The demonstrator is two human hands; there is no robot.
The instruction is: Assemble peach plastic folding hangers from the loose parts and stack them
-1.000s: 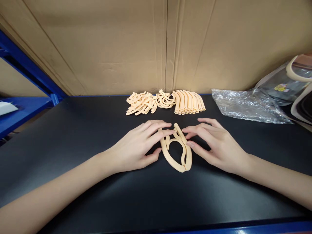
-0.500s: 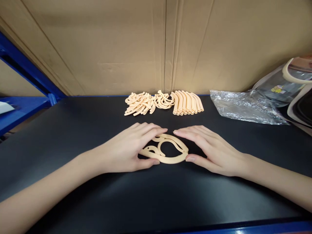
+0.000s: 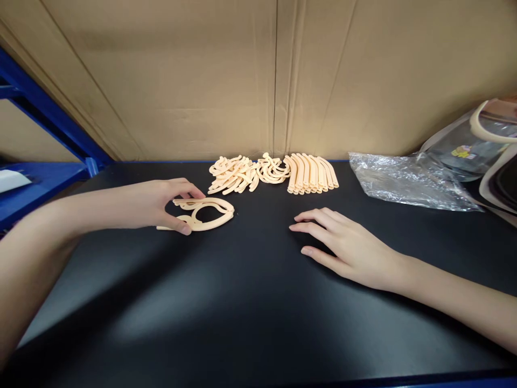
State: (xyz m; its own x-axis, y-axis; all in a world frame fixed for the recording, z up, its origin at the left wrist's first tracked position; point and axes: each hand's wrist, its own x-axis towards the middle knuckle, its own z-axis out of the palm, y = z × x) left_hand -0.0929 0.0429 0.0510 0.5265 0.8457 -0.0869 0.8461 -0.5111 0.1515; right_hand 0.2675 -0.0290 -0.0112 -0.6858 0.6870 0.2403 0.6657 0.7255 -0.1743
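A cream plastic folding clothes hanger lies flat or nearly flat toward the left of the black tabletop. My left hand grips its left end, thumb on the near arm and fingers over the far arm. Part of that end is hidden under the hand. Over the middle right of the table, my right hand is open with its fingers apart, and nothing is in it.
At the back of the black table lie a jumble of cream curved pieces, some hook-shaped pieces and a neat stack of curved arms. A clear plastic bag and a transparent container are at the right. Cardboard stands behind.
My left hand has moved the hanger left and farther back, away from my right hand. My right hand has stayed nearly in place, off the hanger, its fingers apart.
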